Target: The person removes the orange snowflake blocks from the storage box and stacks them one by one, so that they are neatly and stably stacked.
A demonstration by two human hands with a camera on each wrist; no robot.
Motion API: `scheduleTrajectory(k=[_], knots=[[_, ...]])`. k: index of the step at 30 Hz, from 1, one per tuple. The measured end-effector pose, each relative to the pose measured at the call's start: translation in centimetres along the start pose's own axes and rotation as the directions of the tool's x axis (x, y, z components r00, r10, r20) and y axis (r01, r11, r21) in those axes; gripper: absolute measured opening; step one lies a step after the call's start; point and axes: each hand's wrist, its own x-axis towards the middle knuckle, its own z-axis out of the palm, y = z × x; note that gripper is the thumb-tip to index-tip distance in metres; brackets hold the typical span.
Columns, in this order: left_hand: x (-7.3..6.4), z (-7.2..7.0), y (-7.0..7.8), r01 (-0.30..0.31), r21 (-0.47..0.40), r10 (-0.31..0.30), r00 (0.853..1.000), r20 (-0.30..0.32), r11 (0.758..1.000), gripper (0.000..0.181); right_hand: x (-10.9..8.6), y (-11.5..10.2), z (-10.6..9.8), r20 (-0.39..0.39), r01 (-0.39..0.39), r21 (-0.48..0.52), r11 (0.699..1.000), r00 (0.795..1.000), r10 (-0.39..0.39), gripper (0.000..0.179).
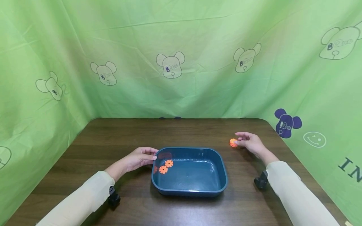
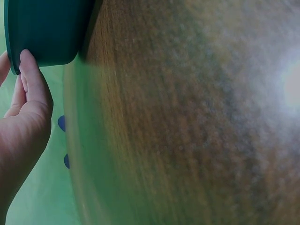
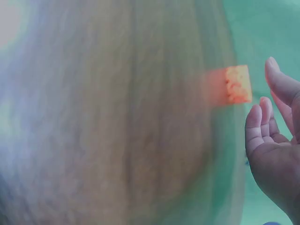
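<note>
My left hand (image 1: 142,158) grips the left rim of a blue plastic basin (image 1: 190,191) on the table. In the left wrist view, the thumb and fingers pinch the wall of the basin (image 2: 47,28) near its corner. Two orange notched discs (image 1: 169,163) lie on the basin's floor at the left, with reflections on the wall. A small stack of similar orange discs (image 1: 233,143) stands on the table right of the basin. Around its right side my right hand (image 1: 250,143) hovers, thumb and fingers apart. The right wrist view shows a gap between the fingertips and the stack (image 3: 239,84).
The brown wooden table (image 1: 127,131) has rounded far corners. Behind it and along both sides hangs a green cloth (image 1: 198,94) printed with cartoon heads. A black device (image 1: 114,197) is worn under the left wrist, another (image 1: 261,180) under the right.
</note>
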Motion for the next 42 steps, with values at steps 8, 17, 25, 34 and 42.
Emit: scheduleTrajectory(k=[8, 17, 25, 34, 42], knots=[[0.0, 0.0, 0.0, 0.006, -0.006, -0.006, 1.000, -0.016, 1.000, 0.044, -0.3, -2.6, 0.5, -0.021, 0.058, -0.007, 0.998, 0.998, -0.058, 0.056], [-0.2, 0.0, 0.0, -0.006, 0.000, 0.006, 1.000, 0.003, 1.000, 0.045, -1.0, -6.3, 2.6, 0.036, 0.086, 0.094, 0.992, 0.995, -0.090, 0.050], [-0.2, 0.1, -0.2, -0.003, 0.002, 0.003, 1.000, -0.001, 1.000, 0.045, -1.8, -9.6, 5.1, 0.134, 0.138, 0.142, 0.980, 0.978, -0.157, 0.047], [-0.1, 0.1, -0.1, 0.012, 0.002, -0.012, 1.000, -0.018, 1.000, 0.044, -2.8, -12.2, 8.1, 0.209, 0.158, 0.193, 0.968, 0.958, -0.198, 0.042], [0.0, 0.0, 0.0, 0.006, 0.008, -0.006, 1.000, -0.016, 1.000, 0.045, -3.7, -13.7, 10.7, 0.283, 0.179, 0.160, 0.971, 0.934, -0.219, 0.038]])
